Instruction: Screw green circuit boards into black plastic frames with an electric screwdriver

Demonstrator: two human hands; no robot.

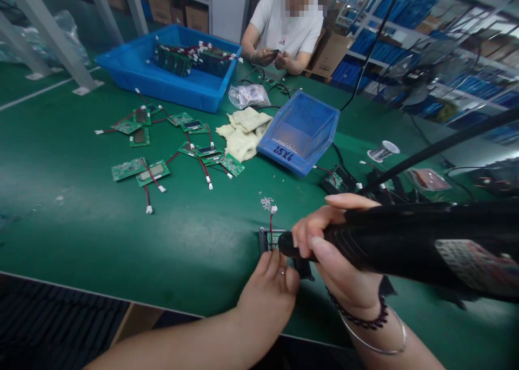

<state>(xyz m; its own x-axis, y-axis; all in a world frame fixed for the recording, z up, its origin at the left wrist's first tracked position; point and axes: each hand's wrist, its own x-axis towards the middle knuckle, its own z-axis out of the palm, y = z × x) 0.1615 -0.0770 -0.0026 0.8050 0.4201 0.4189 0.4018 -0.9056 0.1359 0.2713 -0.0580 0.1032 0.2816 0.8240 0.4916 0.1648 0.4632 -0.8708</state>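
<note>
My right hand (pixel 332 245) is wrapped round a black power screwdriver (pixel 389 235), whose nose points down to the left over a small dark plastic housing (pixel 264 241). A green circuit board (pixel 275 237) sits in that housing, and a red wire with a white connector (pixel 274 210) stands up from it. Against the near side of the housing, my left hand (pixel 271 289) has its fingers bent together, gripping the edge. The screwdriver's tip and part of the board are hidden. A small pile of screws (pixel 266 203) lies just beyond the housing.
Several circuit boards with wires (pixel 154 172) lie on the green table. Behind are a blue tub (pixel 162 88) of boards, a yellowish cloth (pixel 243 134), a tilted blue bin (pixel 300 132) of screws, and a solder spool (pixel 383 151). Another person (pixel 284 29) sits opposite, hands on a small dark part.
</note>
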